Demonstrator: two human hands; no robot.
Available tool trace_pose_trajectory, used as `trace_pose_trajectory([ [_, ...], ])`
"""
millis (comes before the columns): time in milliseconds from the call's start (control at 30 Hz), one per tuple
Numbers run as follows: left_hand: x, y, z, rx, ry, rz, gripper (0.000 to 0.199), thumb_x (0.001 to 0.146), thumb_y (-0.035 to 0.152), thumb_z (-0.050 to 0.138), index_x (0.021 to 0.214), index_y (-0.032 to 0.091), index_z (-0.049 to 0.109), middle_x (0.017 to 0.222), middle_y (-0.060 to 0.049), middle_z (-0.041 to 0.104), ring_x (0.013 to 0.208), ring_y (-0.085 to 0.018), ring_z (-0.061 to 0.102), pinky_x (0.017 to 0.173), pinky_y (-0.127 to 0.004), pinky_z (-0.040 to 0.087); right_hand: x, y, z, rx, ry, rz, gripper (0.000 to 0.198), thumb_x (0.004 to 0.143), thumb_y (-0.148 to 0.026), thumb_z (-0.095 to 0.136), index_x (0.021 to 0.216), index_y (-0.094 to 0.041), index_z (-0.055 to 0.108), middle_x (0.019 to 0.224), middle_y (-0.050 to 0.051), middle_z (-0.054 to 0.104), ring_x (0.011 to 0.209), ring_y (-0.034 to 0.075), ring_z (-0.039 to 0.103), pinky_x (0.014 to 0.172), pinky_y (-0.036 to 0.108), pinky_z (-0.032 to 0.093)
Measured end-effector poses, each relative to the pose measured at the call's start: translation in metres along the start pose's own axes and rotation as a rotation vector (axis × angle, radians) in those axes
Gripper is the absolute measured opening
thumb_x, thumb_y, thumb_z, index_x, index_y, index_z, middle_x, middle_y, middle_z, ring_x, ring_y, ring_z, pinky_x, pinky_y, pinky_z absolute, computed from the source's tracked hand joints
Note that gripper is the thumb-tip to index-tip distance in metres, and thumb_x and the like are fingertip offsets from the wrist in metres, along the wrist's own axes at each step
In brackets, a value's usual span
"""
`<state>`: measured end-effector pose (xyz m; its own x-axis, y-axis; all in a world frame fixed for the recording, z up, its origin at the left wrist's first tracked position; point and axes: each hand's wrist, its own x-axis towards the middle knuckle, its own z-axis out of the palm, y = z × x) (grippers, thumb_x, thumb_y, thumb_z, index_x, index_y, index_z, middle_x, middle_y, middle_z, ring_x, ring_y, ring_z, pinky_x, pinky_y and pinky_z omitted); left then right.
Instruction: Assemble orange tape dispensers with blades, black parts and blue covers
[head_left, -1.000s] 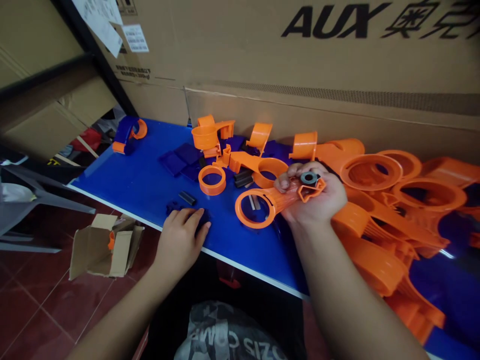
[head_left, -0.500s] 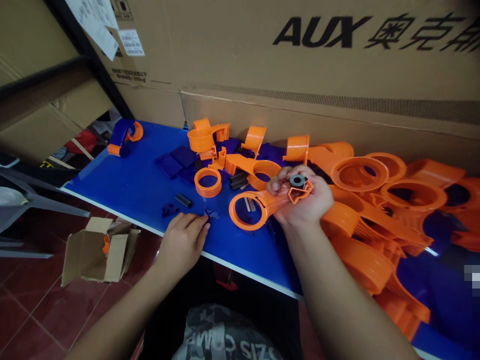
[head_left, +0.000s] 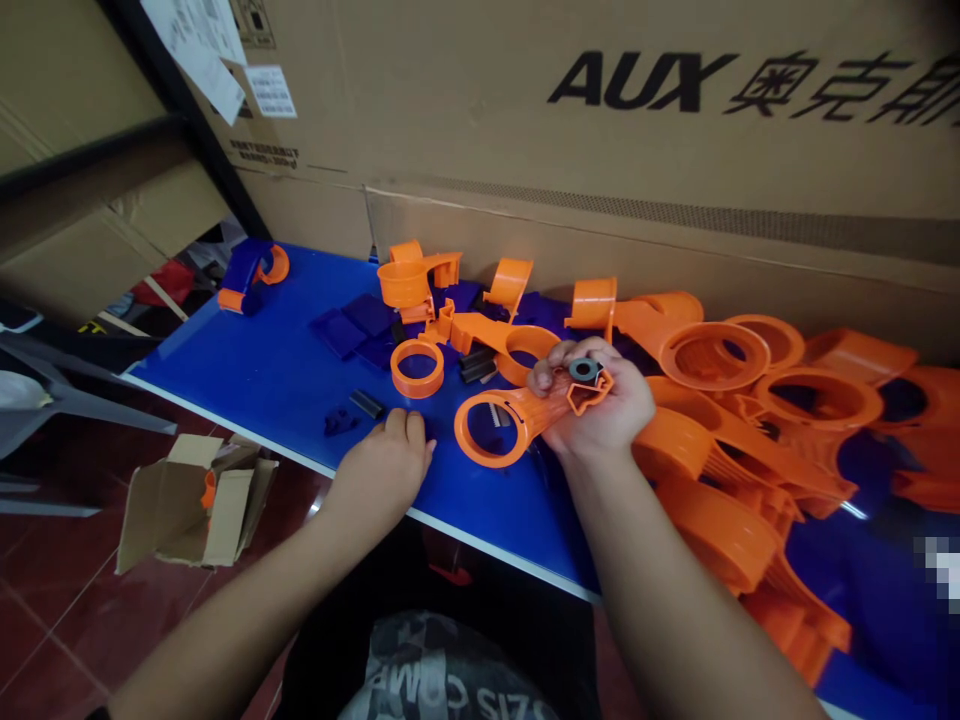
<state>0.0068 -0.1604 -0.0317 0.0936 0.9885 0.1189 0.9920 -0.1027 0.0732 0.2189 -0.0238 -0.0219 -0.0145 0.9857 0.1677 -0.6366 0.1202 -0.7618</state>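
In my right hand [head_left: 600, 410] is an orange plastic tape dispenser [head_left: 491, 430], its round ring pointing left. At its near-hand end, a grey-black roller [head_left: 584, 371] sits by an angular orange clip end. My left hand [head_left: 390, 455] rests knuckles-up on the blue table, fingers curled under; whatever they pinch is hidden. Left of those fingers lie a black tube [head_left: 367, 404] and small dark blue plastic pieces [head_left: 340, 421]. A loose orange ring [head_left: 417, 370] sits just beyond.
Orange dispenser parts [head_left: 720, 520] pile up on the right. Flat dark blue pieces [head_left: 349, 325] lie at the back. One blue-and-orange dispenser [head_left: 251, 275] stands at the far left corner. An opened carton [head_left: 142, 510] is on the floor; a large cardboard box [head_left: 465, 120] walls the back.
My left hand has shifted slightly right and curled over the spot where a small dark blue piece lay, which no longer shows. My right hand still holds the orange dispenser.
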Motion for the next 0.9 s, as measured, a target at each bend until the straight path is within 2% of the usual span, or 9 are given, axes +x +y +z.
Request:
trace_pose_trajectory([
  [100,0.004,-0.009,-0.004,-0.148,0.110,-0.035,0.023,0.111,0.024,0.049,0.100,0.015,0.068,0.096,-0.014,0.074,0.083,-0.027,0.074,0.073,-0.037,0.056,-0.001,0.000,0.002,-0.001,-0.011,-0.018,0.024,0.078,-0.040,0.070,0.066,-0.021,0.060,0.069,0.001,0.062,0.047,0.014,0.057,0.044,0.027,0.045],
  [200,0.006,-0.013,-0.021,-0.723,0.173,-0.175,0.027,0.113,0.035,0.051,0.097,0.019,0.064,0.083,-0.005,0.072,0.069,-0.018,0.069,0.067,-0.030,0.054,-0.002,0.000,0.003,0.006,-0.032,-0.017,0.020,0.077,-0.037,0.069,0.066,-0.021,0.064,0.067,0.001,0.062,0.047,0.014,0.056,0.044,0.027,0.044],
  [300,0.006,-0.005,-0.039,-1.380,-0.041,-0.169,0.032,0.111,0.048,0.058,0.099,0.019,0.064,0.075,0.001,0.067,0.060,-0.012,0.065,0.061,-0.025,0.054,-0.003,-0.001,0.005,0.013,-0.044,-0.019,0.019,0.077,-0.036,0.068,0.066,-0.021,0.065,0.067,0.002,0.062,0.046,0.015,0.056,0.045,0.028,0.043],
  [367,0.006,0.003,-0.045,-1.606,-0.181,-0.108,0.034,0.110,0.049,0.062,0.098,0.018,0.066,0.075,0.001,0.067,0.062,-0.011,0.065,0.062,-0.024,0.054,-0.004,-0.002,0.006,0.019,-0.043,-0.012,0.018,0.078,-0.036,0.068,0.067,-0.022,0.066,0.067,0.002,0.063,0.047,0.015,0.056,0.045,0.028,0.043],
  [433,0.007,0.010,-0.045,-1.733,-0.240,-0.047,0.030,0.110,0.046,0.064,0.101,0.017,0.070,0.079,0.000,0.067,0.064,-0.010,0.067,0.064,-0.022,0.055,-0.005,-0.003,0.007,0.026,-0.036,0.000,0.017,0.078,-0.035,0.067,0.067,-0.022,0.067,0.067,0.002,0.063,0.047,0.015,0.057,0.045,0.029,0.043],
  [533,0.011,0.018,-0.041,-1.923,-0.243,0.026,0.020,0.107,0.039,0.070,0.113,0.020,0.074,0.098,-0.002,0.070,0.068,-0.008,0.068,0.067,-0.023,0.056,-0.007,-0.005,0.010,0.025,-0.029,0.007,0.016,0.078,-0.034,0.066,0.067,-0.023,0.068,0.067,0.002,0.063,0.048,0.015,0.057,0.046,0.029,0.043],
  [633,0.013,0.024,-0.040,-2.095,-0.254,0.050,0.017,0.102,0.035,0.077,0.114,0.022,0.078,0.109,-0.004,0.070,0.070,-0.008,0.068,0.066,-0.023,0.057,-0.008,-0.005,0.012,0.020,-0.023,0.002,0.016,0.078,-0.034,0.067,0.067,-0.023,0.068,0.067,0.002,0.063,0.048,0.015,0.056,0.047,0.029,0.043],
  [767,0.014,0.032,-0.044,-2.174,-0.274,-0.003,0.020,0.099,0.036,0.080,0.111,0.020,0.079,0.094,-0.004,0.070,0.071,-0.010,0.067,0.066,-0.024,0.058,-0.009,-0.006,0.015,0.035,-0.011,-0.001,0.016,0.077,-0.031,0.066,0.065,-0.022,0.069,0.068,0.003,0.065,0.047,0.016,0.057,0.047,0.030,0.042],
  [900,0.017,0.036,-0.043,-2.113,-0.243,-0.054,0.019,0.102,0.037,0.077,0.106,0.019,0.074,0.078,0.000,0.068,0.067,-0.012,0.066,0.065,-0.024,0.057,-0.011,-0.006,0.018,0.049,-0.009,0.008,0.017,0.078,-0.030,0.065,0.064,-0.021,0.068,0.068,0.002,0.065,0.047,0.016,0.060,0.047,0.029,0.042],
])
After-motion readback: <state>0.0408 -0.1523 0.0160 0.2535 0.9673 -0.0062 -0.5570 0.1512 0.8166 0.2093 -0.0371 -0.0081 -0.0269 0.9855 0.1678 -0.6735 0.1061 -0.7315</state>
